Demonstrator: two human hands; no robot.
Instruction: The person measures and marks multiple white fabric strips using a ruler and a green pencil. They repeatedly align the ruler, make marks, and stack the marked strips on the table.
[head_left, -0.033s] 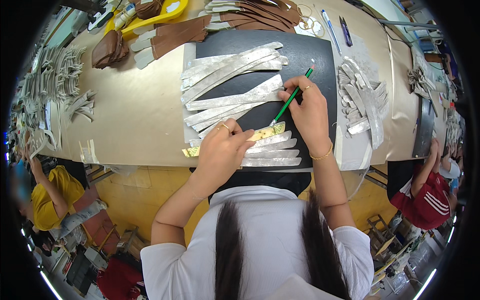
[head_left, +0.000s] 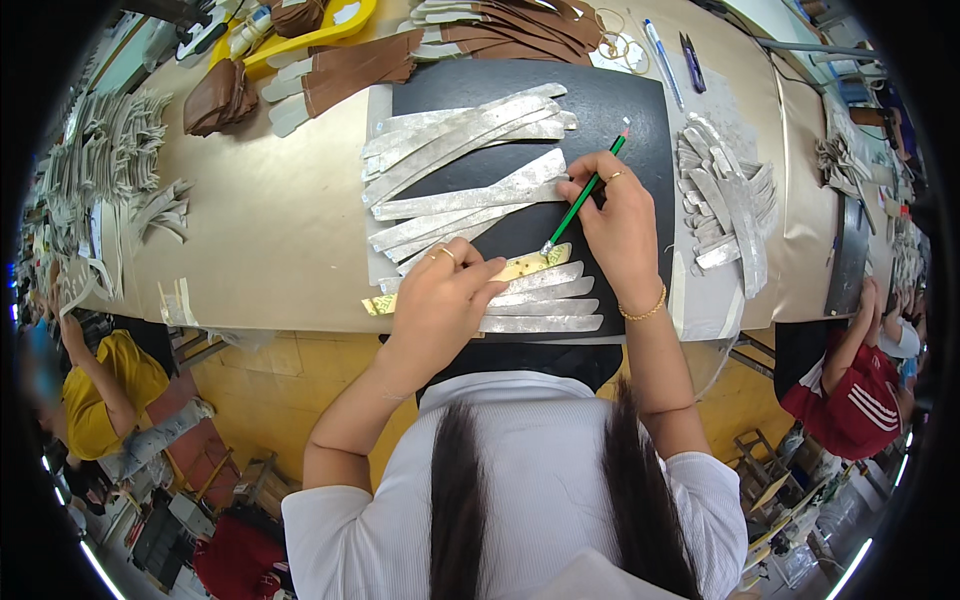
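Head view, left fingers [head_left: 491,271] holding yellow strip [head_left: 524,267] beside grey strips [head_left: 548,307], right fingers [head_left: 592,170] gripping green pencil [head_left: 580,208]

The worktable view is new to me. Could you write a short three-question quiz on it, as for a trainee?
1. What colour is the pencil in the right hand? a) red b) green c) white
2. True or false: the left hand touches the yellow patterned strip.
3. Fill in: seen in this picture, the blue-and-white pen lies to the ____ of the purple-handled snips.

Key: 1. b; 2. True; 3. left
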